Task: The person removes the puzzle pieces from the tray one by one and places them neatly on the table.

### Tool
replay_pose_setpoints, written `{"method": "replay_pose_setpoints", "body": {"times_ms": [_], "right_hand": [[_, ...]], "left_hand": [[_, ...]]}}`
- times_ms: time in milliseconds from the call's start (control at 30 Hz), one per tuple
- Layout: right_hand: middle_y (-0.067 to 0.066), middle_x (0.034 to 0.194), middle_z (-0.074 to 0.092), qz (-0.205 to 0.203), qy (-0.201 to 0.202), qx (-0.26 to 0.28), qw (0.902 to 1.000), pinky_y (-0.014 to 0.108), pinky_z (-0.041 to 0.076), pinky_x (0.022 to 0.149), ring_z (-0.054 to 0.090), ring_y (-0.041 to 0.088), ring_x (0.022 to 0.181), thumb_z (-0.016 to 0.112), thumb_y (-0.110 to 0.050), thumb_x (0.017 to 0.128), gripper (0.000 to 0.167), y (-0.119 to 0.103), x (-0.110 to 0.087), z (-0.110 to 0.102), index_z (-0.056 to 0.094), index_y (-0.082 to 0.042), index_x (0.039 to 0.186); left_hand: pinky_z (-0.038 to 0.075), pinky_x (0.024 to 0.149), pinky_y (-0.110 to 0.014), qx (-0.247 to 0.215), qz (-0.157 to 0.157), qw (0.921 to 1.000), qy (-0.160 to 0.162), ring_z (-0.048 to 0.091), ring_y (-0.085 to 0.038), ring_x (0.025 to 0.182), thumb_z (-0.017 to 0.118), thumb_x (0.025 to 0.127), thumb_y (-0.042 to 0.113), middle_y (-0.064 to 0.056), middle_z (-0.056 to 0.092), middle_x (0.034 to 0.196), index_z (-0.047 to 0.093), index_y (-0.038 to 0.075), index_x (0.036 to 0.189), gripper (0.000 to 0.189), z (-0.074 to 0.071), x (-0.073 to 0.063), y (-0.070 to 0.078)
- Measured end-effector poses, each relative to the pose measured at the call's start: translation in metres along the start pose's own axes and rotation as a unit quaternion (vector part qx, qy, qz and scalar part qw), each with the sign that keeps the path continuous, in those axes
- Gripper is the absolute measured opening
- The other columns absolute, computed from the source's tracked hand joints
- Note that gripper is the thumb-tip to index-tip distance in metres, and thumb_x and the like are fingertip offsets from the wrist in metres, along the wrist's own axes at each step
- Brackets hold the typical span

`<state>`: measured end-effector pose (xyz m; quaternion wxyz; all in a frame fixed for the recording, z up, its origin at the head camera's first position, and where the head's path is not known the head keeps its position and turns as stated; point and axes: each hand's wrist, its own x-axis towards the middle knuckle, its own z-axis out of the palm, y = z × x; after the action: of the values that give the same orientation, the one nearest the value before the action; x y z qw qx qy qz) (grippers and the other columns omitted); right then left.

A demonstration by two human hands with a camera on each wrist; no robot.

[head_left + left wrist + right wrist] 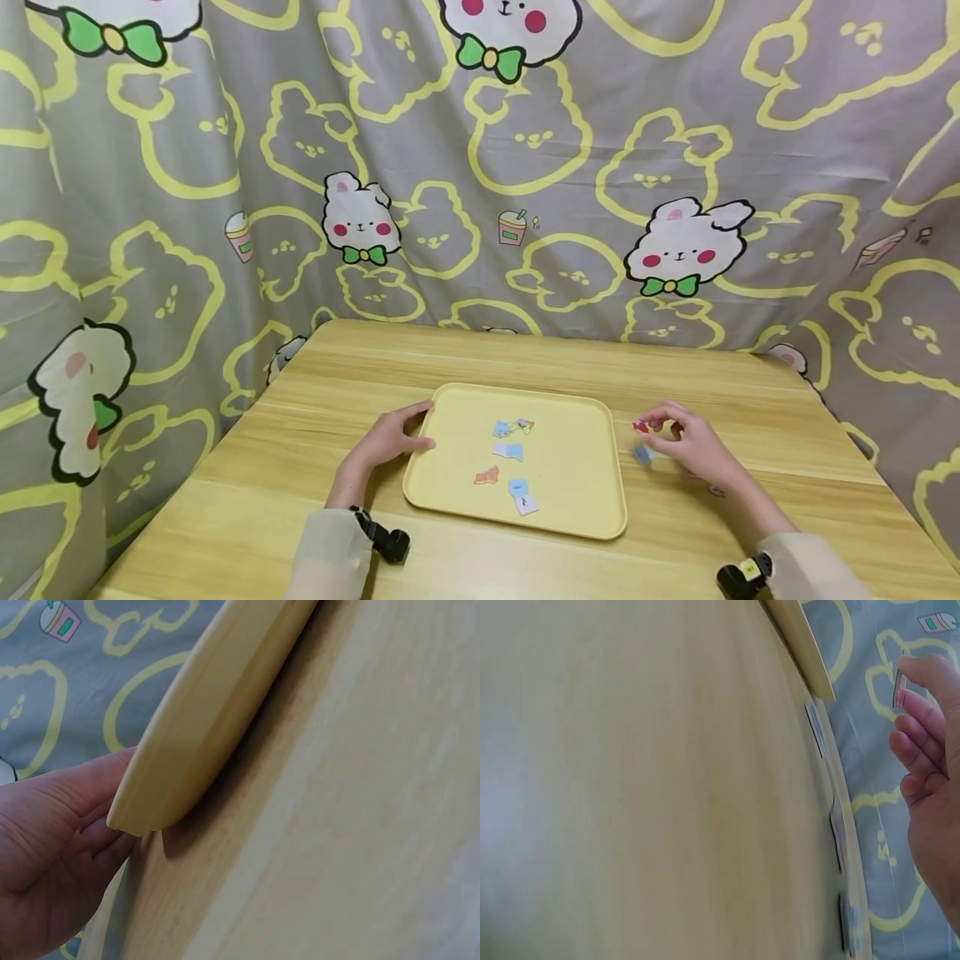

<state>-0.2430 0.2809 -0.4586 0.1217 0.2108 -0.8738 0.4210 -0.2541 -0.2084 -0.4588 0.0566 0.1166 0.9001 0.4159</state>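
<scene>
1. Beneath both hands, a wood-grained counter (pixel 525 354) is seen.
2. A pale-yellow, round-cornered tray (pixel 573 471) is gripped at its rim by the left hand (pixel 384 437).
3. Right of the left hand, flat, irregular, coloured pieces (pixel 509 452) are spread on the tray.
4. A thin, red-pink piece (pixel 640 426) is pinched by the right hand (pixel 688 435), thumb against finger.

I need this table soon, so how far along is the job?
Partway, by the look of it. Apparently done: several picture pieces lie on the tray, whose edge the left hand touches. In hand: a small red piece, pinched by the right hand. Seemingly remaining: a blue piece and other loose pieces on the table, right of the tray.
</scene>
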Motion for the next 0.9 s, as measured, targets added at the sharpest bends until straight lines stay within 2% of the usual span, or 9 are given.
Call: {"method": "replay_pose_setpoints", "body": {"times_ms": [100,167,367,667,900], "right_hand": [[-0.001,0.092,0.053,0.031,-0.011,0.024,0.9992,0.019,0.035,0.034,0.042,0.003,0.045,0.074,-0.012,0.086,0.015,0.002,-0.007,-0.008,0.068,-0.015,0.101],[0.0,0.093,0.051,0.039,-0.011,0.03,0.9987,0.019,0.035,0.032,0.043,0.004,0.042,0.073,-0.013,0.088,0.015,0.003,-0.012,-0.012,0.068,-0.014,0.102],[-0.002,0.089,0.057,0.009,0.026,-0.016,0.9995,0.025,0.036,0.052,0.041,0.007,0.061,0.075,-0.009,0.085,0.016,0.01,-0.024,-0.024,0.07,-0.015,0.099],[-0.006,0.086,0.059,0.018,0.042,-0.052,0.9976,0.023,0.036,0.055,0.045,0.008,0.069,0.076,-0.008,0.084,0.016,0.02,-0.037,-0.043,0.07,-0.016,0.097],[-0.002,0.086,0.059,0.012,0.049,-0.048,0.9976,0.023,0.035,0.055,0.046,0.01,0.07,0.076,-0.003,0.083,0.017,0.021,-0.04,-0.051,0.07,-0.012,0.097]], "left_hand": [[0.033,0.118,-0.052,0.003,0.002,1.0,-0.002,0.035,-0.036,0.145,0.079,0.083,0.023,-0.013,0.045,0.153,0.046,0.011,0.147,0.072,0.001,0.002,0.001],[0.033,0.118,-0.052,0.005,0.005,1.0,-0.004,0.035,-0.036,0.145,0.078,0.084,0.023,-0.013,0.044,0.153,0.046,0.011,0.147,0.073,0.002,0.003,0.002],[0.031,0.118,-0.054,0.003,0.004,0.9999,-0.012,0.033,-0.037,0.146,0.078,0.084,0.021,-0.014,0.043,0.154,0.045,0.01,0.148,0.073,0.002,0.004,0.007],[0.03,0.119,-0.053,0.001,0.001,0.9999,-0.014,0.033,-0.037,0.146,0.078,0.084,0.022,-0.015,0.042,0.154,0.044,0.011,0.148,0.073,0.004,0.007,0.009],[0.032,0.116,-0.057,0.017,-0.006,0.9998,-0.003,0.034,-0.041,0.144,0.078,0.084,0.025,-0.018,0.043,0.153,0.045,0.011,0.148,0.073,0.0,-0.001,0.002]]}}
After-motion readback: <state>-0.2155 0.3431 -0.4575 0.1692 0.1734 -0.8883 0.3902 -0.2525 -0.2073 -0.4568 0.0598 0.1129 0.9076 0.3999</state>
